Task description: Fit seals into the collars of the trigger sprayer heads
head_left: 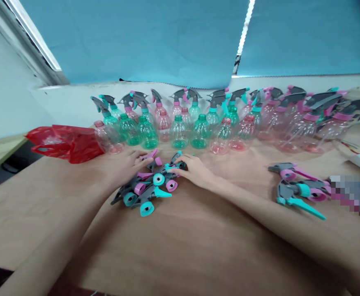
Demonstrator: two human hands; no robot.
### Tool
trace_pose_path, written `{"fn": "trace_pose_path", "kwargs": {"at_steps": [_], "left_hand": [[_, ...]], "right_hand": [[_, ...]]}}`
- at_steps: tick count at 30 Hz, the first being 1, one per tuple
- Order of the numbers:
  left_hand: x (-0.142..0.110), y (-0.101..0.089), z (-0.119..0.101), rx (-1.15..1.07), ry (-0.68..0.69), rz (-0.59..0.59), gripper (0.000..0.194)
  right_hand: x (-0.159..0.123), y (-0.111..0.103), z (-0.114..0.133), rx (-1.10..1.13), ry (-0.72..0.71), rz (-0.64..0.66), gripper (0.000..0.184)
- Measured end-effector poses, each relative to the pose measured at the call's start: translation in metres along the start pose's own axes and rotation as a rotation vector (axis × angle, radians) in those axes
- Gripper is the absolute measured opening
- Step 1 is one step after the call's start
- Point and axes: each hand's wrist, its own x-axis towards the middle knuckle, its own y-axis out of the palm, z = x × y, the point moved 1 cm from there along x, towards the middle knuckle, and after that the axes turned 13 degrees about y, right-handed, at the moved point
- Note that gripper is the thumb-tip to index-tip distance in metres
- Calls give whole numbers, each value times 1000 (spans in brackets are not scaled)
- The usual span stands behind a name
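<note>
A pile of grey spray trigger heads with turquoise and pink collars (147, 209) lies on the brown tabletop between my hands. At the pile's left rear is my left hand (132, 165), fingers stretched and apart, touching the heads beside a pink trigger (151, 155). My right hand (195, 167) rests against the right side, its thumb and forefinger parted around the edge of the heads. Neither hand lifts anything clear of the pile. Just behind stand uncapped bottles, such as a green bottle (178, 132) and a pink bottle (221, 137).
Several clear bottles with spray heads fitted (311, 127) line the wall at the back. A crumpled red plastic bag (72, 144) lies at the left. More loose spray heads (294, 191) lie at the right, by a blurred-out patch (355, 195). Blue sheeting (152, 41) covers the window.
</note>
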Motion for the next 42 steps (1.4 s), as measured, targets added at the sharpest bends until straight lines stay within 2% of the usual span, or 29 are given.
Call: {"fn": "trace_pose_path", "kwargs": {"at_steps": [5,10,16,21,24,25,27,28,30,33,35,37,39,42], "left_hand": [[-15,3,11,-135,-24,27,60],[-14,18,-11,-247,-44,-21,53],[-13,29,-33,-302,-143,-158,49],[-20,22,-44,-264,-175,-295,43],[-21,16,-70,-229,-119,-349,33],[-19,15,-83,-215,-71,-333,28],[-14,16,-113,-164,110,-326,24],[-10,19,-129,-181,187,-275,21],[-2,31,-163,-206,408,-130,20],[13,59,-206,-262,624,130,21],[23,80,-228,-294,676,239,23],[34,98,-245,-302,714,293,25],[44,112,-260,-309,743,305,30],[58,128,-279,-323,788,290,50]], "right_hand": [[4,-3,-4,27,5,88,31],[9,-5,-6,64,54,121,31],[8,-7,-8,100,-7,98,31],[-11,-33,-5,92,-59,41,35],[-37,-63,-7,49,-41,43,38],[-49,-74,-8,26,-25,52,37],[-73,-98,-14,-26,6,78,33],[-86,-111,-18,-56,33,86,30],[-110,-134,-30,-112,102,85,25],[-141,-166,-56,-184,256,43,26],[-160,-183,-76,-215,346,25,28],[-176,-196,-92,-251,415,4,30],[-189,-205,-104,-290,451,-35,37],[-197,-209,-116,-324,457,-90,52]]}}
